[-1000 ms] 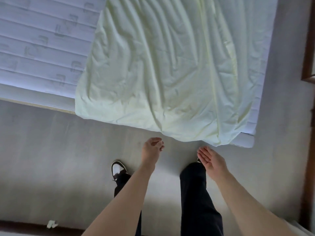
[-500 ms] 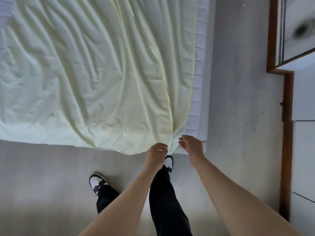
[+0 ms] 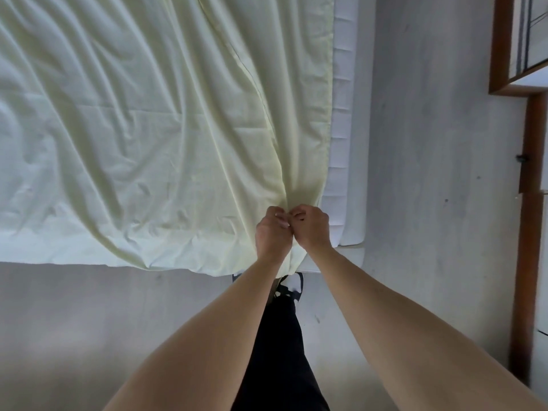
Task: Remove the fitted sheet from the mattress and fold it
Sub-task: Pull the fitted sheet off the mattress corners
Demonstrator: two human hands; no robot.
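Sheet [image 3: 148, 129] folds run away from person | left hand [image 3: 271, 232], right hand [image 3: 312, 228] pinch corner

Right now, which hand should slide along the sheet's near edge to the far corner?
Left, probably: the left hand sits on the side where the sheet spreads; the right hand borders bare mattress.

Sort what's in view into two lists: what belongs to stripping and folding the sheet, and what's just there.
Part of the job:
- fitted sheet, pale yellow, lying loose over the bed
- mattress, bare along the right edge
- left hand and right hand, both gripping the sheet near the corner

Just there:
- wooden door frame
- floor
- shoe
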